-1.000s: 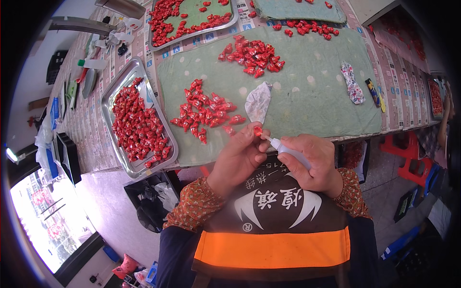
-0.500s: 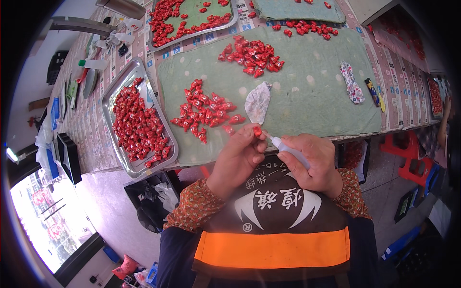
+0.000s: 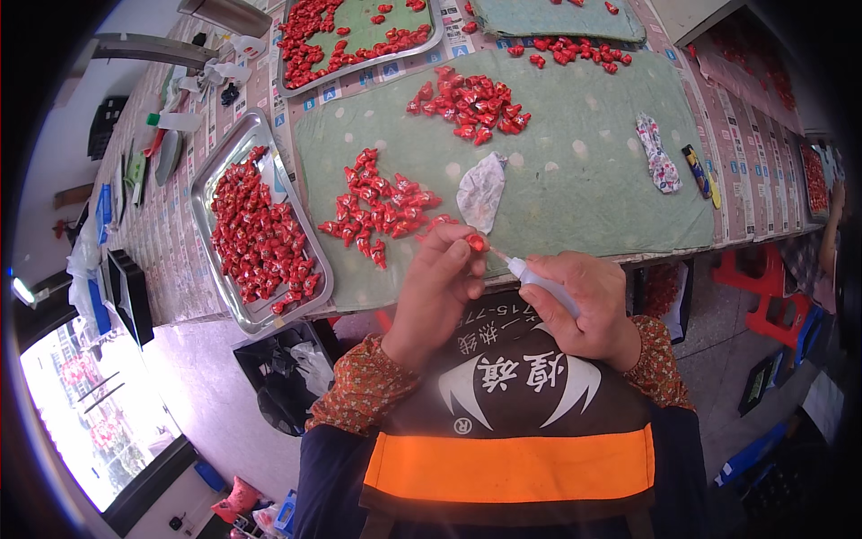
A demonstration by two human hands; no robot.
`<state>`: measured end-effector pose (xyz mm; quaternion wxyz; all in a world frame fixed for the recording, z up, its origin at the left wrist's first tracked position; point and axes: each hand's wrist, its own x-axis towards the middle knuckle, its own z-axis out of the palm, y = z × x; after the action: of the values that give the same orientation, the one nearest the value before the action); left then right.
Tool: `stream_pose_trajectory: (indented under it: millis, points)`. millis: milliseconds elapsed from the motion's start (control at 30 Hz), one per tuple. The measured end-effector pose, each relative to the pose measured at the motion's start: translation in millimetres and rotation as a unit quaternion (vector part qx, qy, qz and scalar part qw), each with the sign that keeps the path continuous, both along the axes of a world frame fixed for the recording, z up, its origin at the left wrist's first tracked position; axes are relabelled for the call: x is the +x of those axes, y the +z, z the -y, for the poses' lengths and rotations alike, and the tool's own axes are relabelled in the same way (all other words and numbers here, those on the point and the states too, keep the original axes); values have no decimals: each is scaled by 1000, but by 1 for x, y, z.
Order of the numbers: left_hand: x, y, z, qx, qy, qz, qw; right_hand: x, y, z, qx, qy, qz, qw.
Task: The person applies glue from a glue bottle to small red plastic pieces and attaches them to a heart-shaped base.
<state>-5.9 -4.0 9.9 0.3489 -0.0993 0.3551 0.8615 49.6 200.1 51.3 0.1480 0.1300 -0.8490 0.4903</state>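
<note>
Long desk (image 3: 763,193) runs left to right, covered with printed paper sheets. Green cloth (image 3: 584,180) lies on top. Grey floor (image 3: 224,395) near left, smooth. Bright window (image 3: 90,422) at near left corner, daylight coming in. Red plastic stools (image 3: 763,278) under desk at right. Black bag (image 3: 287,377) on floor under desk.

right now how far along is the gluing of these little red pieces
Looks done, though I can't tell for sure: the steel tray at the left is full of red pieces. In hand: the left hand pinches one red piece while the right hand holds a squeeze bottle, nozzle at it. Left: two loose piles on the green mat.
</note>
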Motion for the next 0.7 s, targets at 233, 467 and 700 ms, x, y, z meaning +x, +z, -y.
stream_pose_trajectory:
  millis: [233,467,700]
  points:
    - [-2,0,3,-12,2,-15,1000,0,0,1,-18,8,15,1000]
    - [-4,-3,6,-11,-1,-51,999,-1,0,1,-32,13,12,999]
    - [-5,-1,6,-38,-20,-76,996,-1,-2,0,-30,6,24,999]
